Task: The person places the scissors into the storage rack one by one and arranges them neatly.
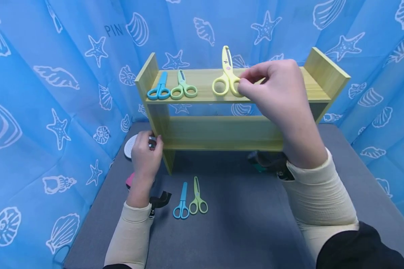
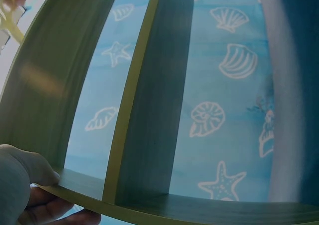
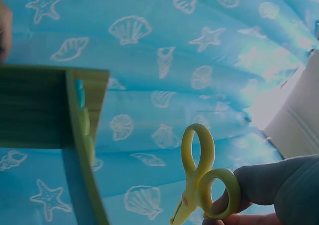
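Note:
My right hand [image 1: 277, 89] pinches yellow scissors [image 1: 227, 69] by one handle loop, blades up, over the top board of a wooden shelf [image 1: 205, 98]. In the right wrist view, the thumb and fingers hold a loop of these yellow scissors [image 3: 192, 185]. My left hand [image 1: 146, 155] grips the shelf's left side panel; in the left wrist view its thumb [image 2: 37, 168] lies on the inner face, with fingers on the outer side. Blue scissors [image 1: 159, 87] and light green scissors [image 1: 181, 86] stand side by side at the top board's left end.
On the grey table [image 1: 235, 231], more blue scissors [image 1: 182, 201] and green scissors [image 1: 197, 198] lie in front of the shelf. A white round item [image 1: 129, 146] and a pink item [image 1: 129, 181] are partly hidden by my left arm. A blue shell-print curtain [image 1: 64, 112] surrounds the table.

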Demonstrator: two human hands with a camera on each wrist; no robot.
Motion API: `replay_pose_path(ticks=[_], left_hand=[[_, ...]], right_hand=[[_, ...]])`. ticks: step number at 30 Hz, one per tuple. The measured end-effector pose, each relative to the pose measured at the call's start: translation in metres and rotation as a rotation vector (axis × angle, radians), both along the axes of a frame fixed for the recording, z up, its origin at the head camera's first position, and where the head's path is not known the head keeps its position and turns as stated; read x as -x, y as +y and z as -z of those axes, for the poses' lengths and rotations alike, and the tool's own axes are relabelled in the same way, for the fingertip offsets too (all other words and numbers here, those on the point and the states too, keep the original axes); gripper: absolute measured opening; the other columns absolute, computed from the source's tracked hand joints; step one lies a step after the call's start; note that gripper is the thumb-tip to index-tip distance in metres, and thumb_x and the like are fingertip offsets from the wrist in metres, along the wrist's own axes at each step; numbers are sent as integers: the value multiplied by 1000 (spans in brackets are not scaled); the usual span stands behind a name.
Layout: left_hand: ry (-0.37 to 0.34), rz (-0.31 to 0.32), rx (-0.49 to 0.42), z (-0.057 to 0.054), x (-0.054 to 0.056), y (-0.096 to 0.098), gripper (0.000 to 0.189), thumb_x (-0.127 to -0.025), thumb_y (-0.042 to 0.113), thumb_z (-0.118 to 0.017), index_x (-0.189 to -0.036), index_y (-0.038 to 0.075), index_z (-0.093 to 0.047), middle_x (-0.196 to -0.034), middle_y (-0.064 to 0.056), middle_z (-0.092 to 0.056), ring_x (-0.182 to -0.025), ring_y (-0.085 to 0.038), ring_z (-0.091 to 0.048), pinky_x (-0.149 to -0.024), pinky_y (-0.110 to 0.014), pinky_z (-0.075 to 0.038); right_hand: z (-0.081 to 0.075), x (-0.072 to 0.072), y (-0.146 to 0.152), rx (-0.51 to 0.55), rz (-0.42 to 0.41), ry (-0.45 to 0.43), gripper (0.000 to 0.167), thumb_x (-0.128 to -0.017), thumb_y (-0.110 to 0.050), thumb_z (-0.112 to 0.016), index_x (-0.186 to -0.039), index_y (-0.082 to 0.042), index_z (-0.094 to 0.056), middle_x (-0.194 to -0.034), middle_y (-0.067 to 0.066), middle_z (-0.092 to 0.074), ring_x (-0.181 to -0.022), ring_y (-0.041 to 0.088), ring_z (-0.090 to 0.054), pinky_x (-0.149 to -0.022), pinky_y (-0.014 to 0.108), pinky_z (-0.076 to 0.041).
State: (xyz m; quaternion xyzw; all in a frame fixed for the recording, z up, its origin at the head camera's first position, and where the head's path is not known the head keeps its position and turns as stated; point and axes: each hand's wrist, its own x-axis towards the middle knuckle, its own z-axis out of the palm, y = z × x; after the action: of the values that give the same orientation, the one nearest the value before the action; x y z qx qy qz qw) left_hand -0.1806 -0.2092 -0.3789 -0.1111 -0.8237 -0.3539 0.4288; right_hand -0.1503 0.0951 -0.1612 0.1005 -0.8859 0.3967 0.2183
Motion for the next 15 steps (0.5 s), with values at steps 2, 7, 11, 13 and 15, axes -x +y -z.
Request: replay_pose_path(ticks=[2, 7, 11, 13, 15], left_hand=[[2, 3, -8, 0, 0, 0, 12, -96, 4, -64, -99, -8, -63, -94, -22, -61, -73, -31, -64, -58, -42, -55], [9, 3, -22, 1, 1, -1, 12, -95, 4, -66, -98, -8, -64, -93, -23, -62, -73, -33, -64, -57, -43, -55], [8, -5, -15, 2, 2, -1, 12, -95, 4, -66, -98, -7, -64, -92, -23, -63, -73, -33, -65, -56, -41, -55], [11, -6, -15, 2, 2, -1, 12, -95, 4, -66, -97, -7, -64, -92, -23, -63, -72, -32, -65, -56, -41, -56], [10, -5, -11, 2, 2, -1, 12, -95, 5, -66, -98, -7, -64, -91, -22, -62, -72, -33, -65, -56, -42, -56]], right_hand=[[-1, 13, -7, -39, -8, -44, 22, -89, -21, -66, -100, -12, -83, -89, 2, -74, -74, 18, -57, -58, 28, -40], [2, 38, -20, -102, -31, -124, 24, -87, -18, -61, -95, -12, -83, -85, 3, -73, -77, 19, -57, -65, 32, -43], [7, 50, -26, -155, -35, -153, 25, -84, -15, -57, -86, -13, -82, -77, 4, -70, -71, 21, -55, -61, 33, -40], [9, 53, -27, -183, -32, -167, 25, -85, -16, -56, -88, -13, -82, -78, 2, -71, -71, 21, -55, -61, 34, -39], [11, 56, -27, -213, -31, -157, 26, -87, -17, -56, -88, -13, -82, -77, 2, -70, -70, 21, -54, -60, 34, -38]])
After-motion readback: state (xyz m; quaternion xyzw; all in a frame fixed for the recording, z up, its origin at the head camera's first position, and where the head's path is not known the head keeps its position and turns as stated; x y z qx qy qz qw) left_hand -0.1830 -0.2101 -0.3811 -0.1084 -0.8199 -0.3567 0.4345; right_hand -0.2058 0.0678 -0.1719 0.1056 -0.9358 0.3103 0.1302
